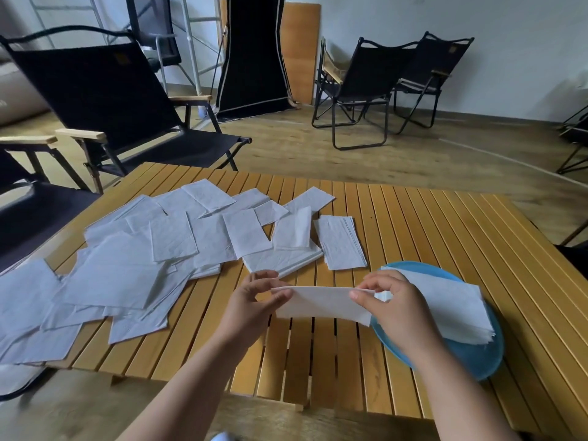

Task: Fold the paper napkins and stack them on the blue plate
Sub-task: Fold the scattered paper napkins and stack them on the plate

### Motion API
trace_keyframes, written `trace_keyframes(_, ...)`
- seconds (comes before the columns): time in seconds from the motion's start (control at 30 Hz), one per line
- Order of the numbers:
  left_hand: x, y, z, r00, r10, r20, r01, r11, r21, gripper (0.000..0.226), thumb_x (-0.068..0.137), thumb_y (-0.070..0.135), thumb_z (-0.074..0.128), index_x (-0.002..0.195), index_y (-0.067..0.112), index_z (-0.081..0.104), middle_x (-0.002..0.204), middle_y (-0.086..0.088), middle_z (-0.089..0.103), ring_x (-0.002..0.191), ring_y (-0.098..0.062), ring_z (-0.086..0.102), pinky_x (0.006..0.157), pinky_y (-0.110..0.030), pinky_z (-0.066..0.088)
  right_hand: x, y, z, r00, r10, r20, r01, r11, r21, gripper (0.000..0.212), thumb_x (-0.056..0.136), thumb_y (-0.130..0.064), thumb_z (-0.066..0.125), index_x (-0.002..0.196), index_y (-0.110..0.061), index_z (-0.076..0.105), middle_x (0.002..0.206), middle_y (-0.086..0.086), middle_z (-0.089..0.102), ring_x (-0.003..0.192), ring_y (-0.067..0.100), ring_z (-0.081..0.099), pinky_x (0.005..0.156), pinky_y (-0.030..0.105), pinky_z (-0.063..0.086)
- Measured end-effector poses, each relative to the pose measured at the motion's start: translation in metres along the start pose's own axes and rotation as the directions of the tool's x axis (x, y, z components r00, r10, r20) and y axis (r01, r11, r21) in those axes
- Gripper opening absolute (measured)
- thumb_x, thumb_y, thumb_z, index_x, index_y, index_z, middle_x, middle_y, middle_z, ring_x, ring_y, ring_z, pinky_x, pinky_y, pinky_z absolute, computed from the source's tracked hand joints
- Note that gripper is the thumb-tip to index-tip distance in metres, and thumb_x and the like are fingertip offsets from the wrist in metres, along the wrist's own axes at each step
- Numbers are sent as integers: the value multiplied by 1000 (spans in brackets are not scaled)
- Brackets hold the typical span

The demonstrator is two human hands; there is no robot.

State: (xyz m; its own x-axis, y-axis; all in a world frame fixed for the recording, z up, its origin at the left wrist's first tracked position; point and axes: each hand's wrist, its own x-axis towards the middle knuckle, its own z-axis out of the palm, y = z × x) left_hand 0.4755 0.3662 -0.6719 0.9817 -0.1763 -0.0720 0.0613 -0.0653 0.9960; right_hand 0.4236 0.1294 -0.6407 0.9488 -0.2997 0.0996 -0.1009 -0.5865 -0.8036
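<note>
two bare forearms reach in from the near edge over a slatted wooden table (318, 361). the left hand (251, 305) pinches the left end of a folded napkin (321, 302) between thumb and curled fingers (281, 296), closed tight on the paper's top edge. the right hand (393, 305) pinches the right end the same way, thumb and forefinger closed on the corner, the other fingers loosely curled behind it. the napkin is a long white strip, held level just above the table, between the two hands.

just right of the hands sits the blue plate (477, 361), near the table's right front part. a stack of folded napkins (451, 308) lies on it, its edges overhanging the plate's far rim a little; the right hand partly hides the stack's left end.

farther back and to the left, a loose spread of unfolded napkins (133, 259) covers much of the table, overlapping one another and hanging over the left edge. a small neat pile (342, 241) lies beside the spread, behind the hands.

beyond the table stand black folding chairs (105, 100) on a wooden floor (445, 160).
</note>
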Motion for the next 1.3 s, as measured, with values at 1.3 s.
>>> trace_keyframes(1.3, 55, 13, 206, 976, 210, 50, -207, 844, 495, 46, 93, 37, 68, 135, 33, 50, 125, 11, 49, 110, -10, 50, 86, -24, 46, 28, 106, -85, 763, 300, -573, -360, 933, 9, 36, 96, -6, 59, 129, -18, 64, 125, 4, 67, 115, 27, 60, 91, 38, 53)
